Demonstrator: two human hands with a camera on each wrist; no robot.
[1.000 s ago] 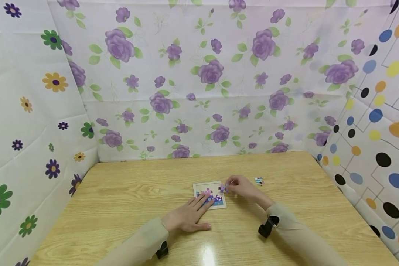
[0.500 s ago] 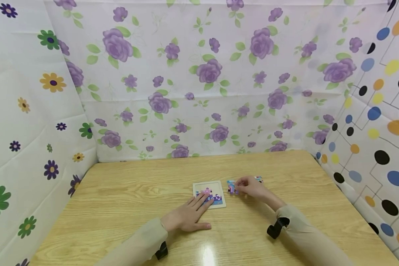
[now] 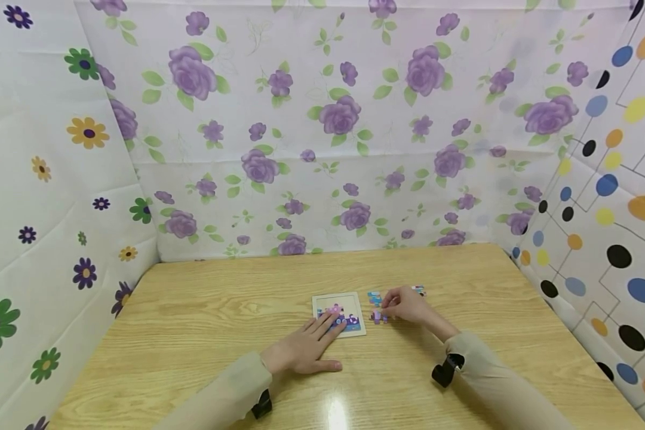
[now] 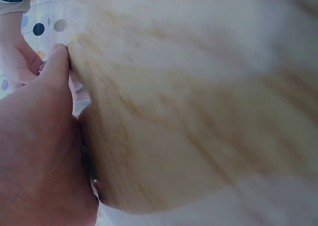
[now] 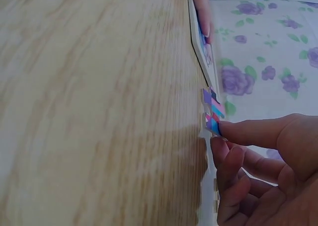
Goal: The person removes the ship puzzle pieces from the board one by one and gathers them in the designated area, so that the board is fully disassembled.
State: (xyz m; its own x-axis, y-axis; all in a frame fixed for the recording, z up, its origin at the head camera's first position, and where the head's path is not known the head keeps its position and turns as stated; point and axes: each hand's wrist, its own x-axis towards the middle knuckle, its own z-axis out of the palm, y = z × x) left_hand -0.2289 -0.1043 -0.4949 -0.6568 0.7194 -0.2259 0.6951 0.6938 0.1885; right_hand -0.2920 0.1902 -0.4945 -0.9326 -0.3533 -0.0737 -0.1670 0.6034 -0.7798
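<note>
A small jigsaw puzzle with a pale frame [image 3: 361,313] lies on the table, its lower part filled with purple, blue and pink pieces. My left hand [image 3: 305,348] rests flat over its lower left, fingers straight and thumb spread, hiding some of the picture. Right of the frame, my right hand [image 3: 410,304] pinches the edge of a purple jigsaw piece [image 3: 377,317] between thumb and fingers. A blue jigsaw piece [image 3: 374,297] lies just behind it. In the right wrist view the thumb [image 5: 248,131] presses on a brightly coloured piece [image 5: 214,125] close to the table.
More jigsaw pieces [image 3: 419,290] lie behind the right hand, partly hidden by it. The wooden table [image 3: 220,310] meets flowered cloth [image 3: 312,197] at the back and patterned cloth on both sides. Black straps [image 3: 448,369] sit on the wrists.
My right hand has carried the piece from the frame's right edge to the right, then slightly nearer me. The blue piece now shows apart from the purple one. The left hand has stayed put.
</note>
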